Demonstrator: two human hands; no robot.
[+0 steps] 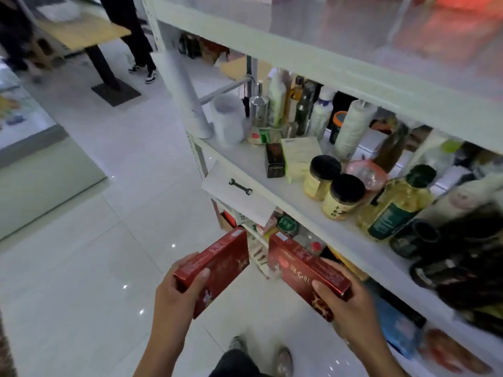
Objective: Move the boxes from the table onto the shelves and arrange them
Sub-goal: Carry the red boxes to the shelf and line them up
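Beside the shelf (pixel 296 198), left hand (pixel 177 291) grips one red box (pixel 217 263); right hand (pixel 347 297) grips another box (pixel 304 263), fingers curled.

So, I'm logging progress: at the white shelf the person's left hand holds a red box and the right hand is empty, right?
Not quite. The right hand is not empty: it grips a second red box. The left hand does hold the first red box at the white shelf, as the head view shows.
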